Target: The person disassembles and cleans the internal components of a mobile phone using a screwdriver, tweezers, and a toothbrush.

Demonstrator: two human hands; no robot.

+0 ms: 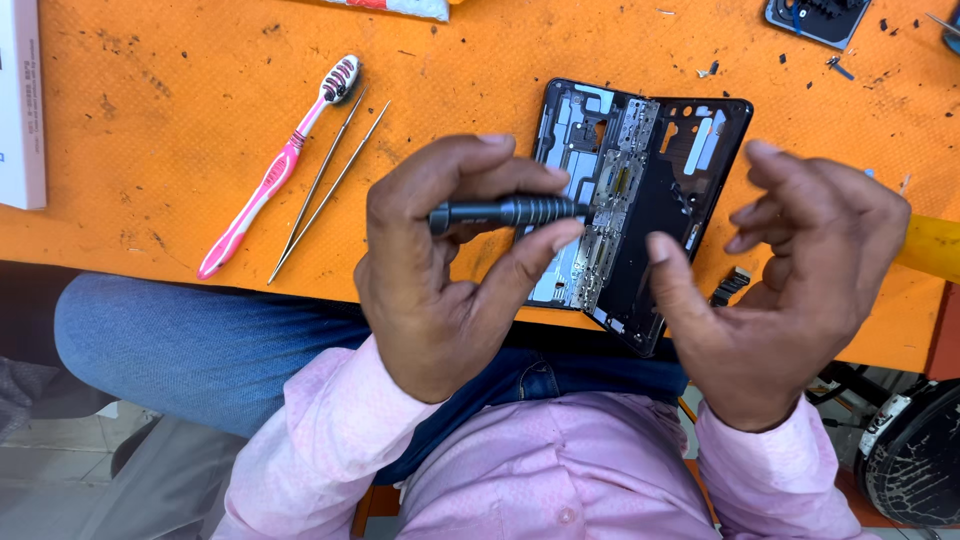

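Closest to me, over my lap and pink shirt, my left hand [440,270] pinches a dark, knurled screwdriver [505,212] between thumb and fingertips, its shaft lying almost level and pointing to my right. Its tip end meets the left half of an opened folding phone frame [640,200], at or just above the metal hinge strip that runs down the middle; whether it actually touches there I cannot tell.

My right hand [790,290] hovers open beside the frame's right half, fingers loosely spread and curled, holding nothing. Its thumb stands just beside the lower right edge of the frame, perhaps steadying it, though contact is not plain.

Between my two hands the frame lies on the orange mat [160,130], long axis running away from me and leaning a little to the right, with its near corner jutting past the table edge toward my body. My left hand is the nearer one to the hinge strip. A small dark part [731,285] rests just right of the frame, beside my right palm.

Farther off to the left, well apart from both hands, lie a pair of tweezers [325,190] and a pink toothbrush [275,170], both slanting the same way. At the far right corner sits another dark device piece [815,18].
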